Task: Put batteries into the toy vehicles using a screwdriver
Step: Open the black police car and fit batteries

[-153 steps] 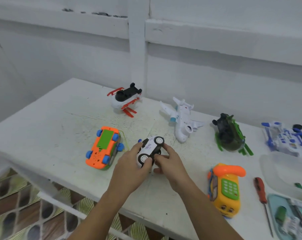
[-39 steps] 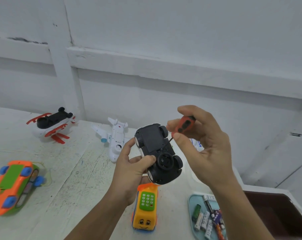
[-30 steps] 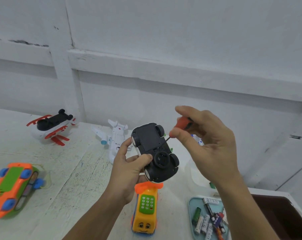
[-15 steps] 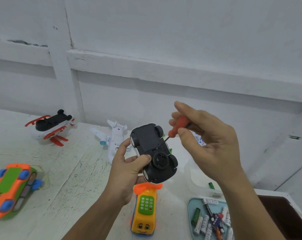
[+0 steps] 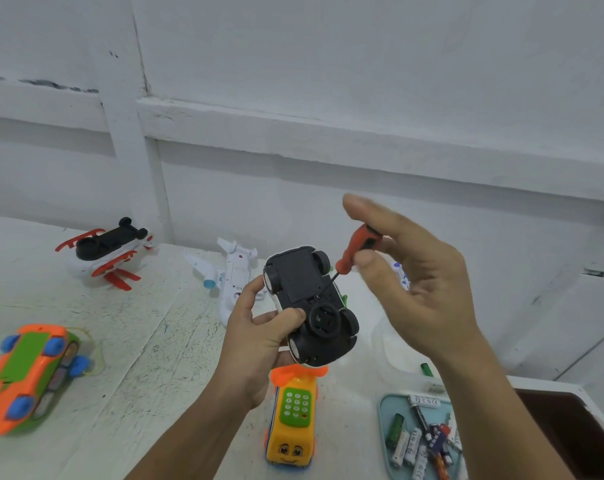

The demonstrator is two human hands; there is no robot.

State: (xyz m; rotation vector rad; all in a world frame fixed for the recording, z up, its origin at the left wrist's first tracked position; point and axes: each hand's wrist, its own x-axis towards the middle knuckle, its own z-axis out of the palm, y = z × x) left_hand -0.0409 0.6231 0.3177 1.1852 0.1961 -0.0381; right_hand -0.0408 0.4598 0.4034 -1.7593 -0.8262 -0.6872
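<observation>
Left hand (image 5: 255,344) grips the upturned car (image 5: 309,299); right-hand fingers (image 5: 369,259) pinch the screwdriver (image 5: 357,249), entering from 2 o'clock.

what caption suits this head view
Left hand holds upturned toy car; right hand holds red screwdriver against its underside.

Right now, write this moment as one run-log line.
left hand: holds toy car upside down | right hand: pinches screwdriver | tip: at car's underside
</observation>
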